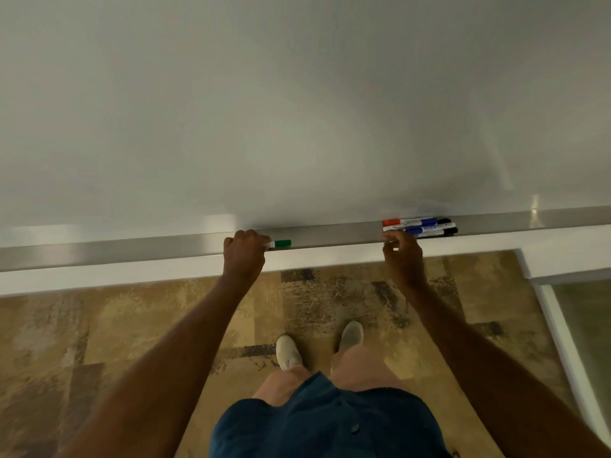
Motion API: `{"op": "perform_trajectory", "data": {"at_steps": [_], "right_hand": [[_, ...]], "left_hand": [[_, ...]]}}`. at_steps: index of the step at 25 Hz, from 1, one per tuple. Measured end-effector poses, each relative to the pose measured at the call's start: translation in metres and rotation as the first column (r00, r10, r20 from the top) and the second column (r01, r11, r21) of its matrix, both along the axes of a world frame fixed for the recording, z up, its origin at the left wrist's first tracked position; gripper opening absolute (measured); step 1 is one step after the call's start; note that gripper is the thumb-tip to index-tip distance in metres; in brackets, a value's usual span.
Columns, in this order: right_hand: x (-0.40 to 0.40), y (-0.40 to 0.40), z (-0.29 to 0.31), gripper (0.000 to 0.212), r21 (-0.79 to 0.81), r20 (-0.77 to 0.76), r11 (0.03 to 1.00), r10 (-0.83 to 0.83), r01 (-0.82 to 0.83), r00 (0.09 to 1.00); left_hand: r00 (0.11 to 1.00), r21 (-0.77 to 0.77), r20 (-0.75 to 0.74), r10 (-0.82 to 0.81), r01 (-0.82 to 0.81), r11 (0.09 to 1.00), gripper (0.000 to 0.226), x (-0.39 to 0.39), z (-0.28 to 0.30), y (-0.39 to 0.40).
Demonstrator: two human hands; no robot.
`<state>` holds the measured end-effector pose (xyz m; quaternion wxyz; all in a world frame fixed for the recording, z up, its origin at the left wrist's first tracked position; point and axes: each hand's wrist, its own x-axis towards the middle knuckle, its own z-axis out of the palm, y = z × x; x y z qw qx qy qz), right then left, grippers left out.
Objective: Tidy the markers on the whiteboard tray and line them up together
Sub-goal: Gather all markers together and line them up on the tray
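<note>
A long grey metal whiteboard tray runs across the view below the whiteboard. My left hand is closed around a green-capped marker that lies on the tray, its cap sticking out to the right. To the right, a cluster of markers lies side by side on the tray: one with a red cap, others with blue bands and black caps. My right hand rests at the left end of this cluster, fingertips touching the nearest marker's end.
A white ledge runs under the tray. Below lies patterned brown carpet with my shoes on it. A white frame with a glass panel stands at the right.
</note>
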<state>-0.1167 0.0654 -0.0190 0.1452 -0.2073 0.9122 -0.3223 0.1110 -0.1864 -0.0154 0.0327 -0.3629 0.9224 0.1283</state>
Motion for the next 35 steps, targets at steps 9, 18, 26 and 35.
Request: {"op": "perform_trajectory", "data": {"at_steps": [9,18,26,35], "right_hand": [[-0.066,0.033,-0.008,0.039,0.295,-0.329,0.951,0.195,-0.096,0.924],[-0.079,0.026,-0.016,0.044,0.435,-0.329,0.866,0.408,-0.247,0.852],[-0.076,0.014,-0.018,0.048,0.517,-0.295,0.821,0.437,-0.243,0.85],[-0.086,0.018,-0.015,0.035,0.446,-0.312,0.85,0.442,-0.281,0.841]], "left_hand": [[0.999,-0.025,0.041,0.023,-0.022,0.999,0.039,-0.008,-0.013,0.001],[0.998,0.027,0.031,0.048,-0.049,0.998,0.042,-0.01,-0.016,0.005],[0.996,0.049,-0.014,0.09,-0.09,0.995,0.034,-0.007,-0.016,0.007],[0.996,0.053,-0.018,0.084,-0.083,0.995,0.036,-0.005,-0.015,0.008]]}}
